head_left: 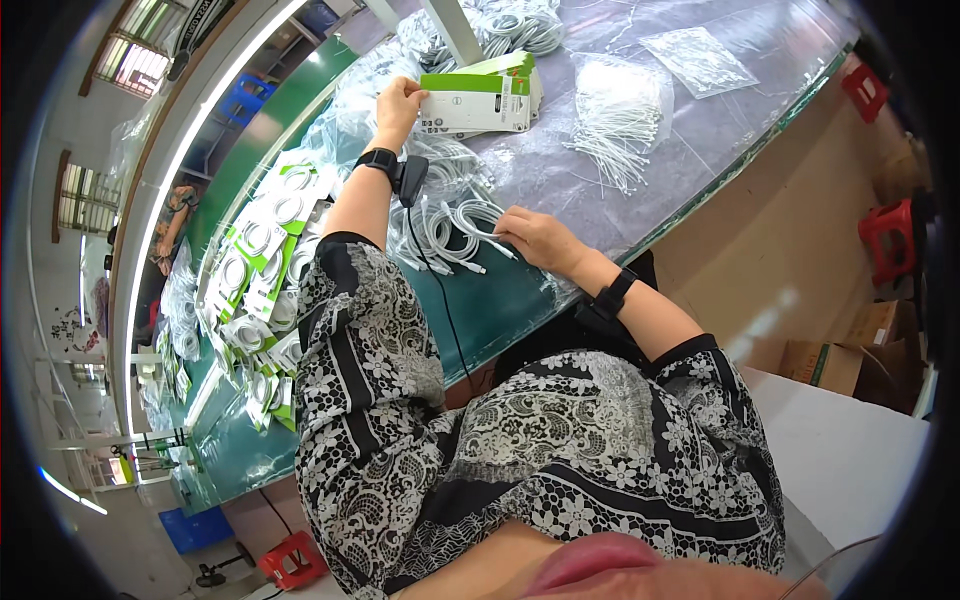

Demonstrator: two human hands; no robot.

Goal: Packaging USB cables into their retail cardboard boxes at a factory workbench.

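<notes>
At the far side of the table my left hand [399, 108] pinches the left edge of a white and green packaging card [472, 106]. More such cards lie in a stack [528, 68] just behind and under it. Nearer to me, the fingers of my right hand [540, 240] are closed on a coiled white cable [472, 218] at the table's front part. Other loose white cables [445, 165] lie bundled between my two hands, partly under clear plastic.
Right of the cards lies an open bag of thin white ties [618, 105], with a flat clear bag [698, 60] beyond. Carded cables [262, 250] are heaped on the left. A metal post [452, 32] stands at the back. A black cord [446, 310] hangs from my left wrist.
</notes>
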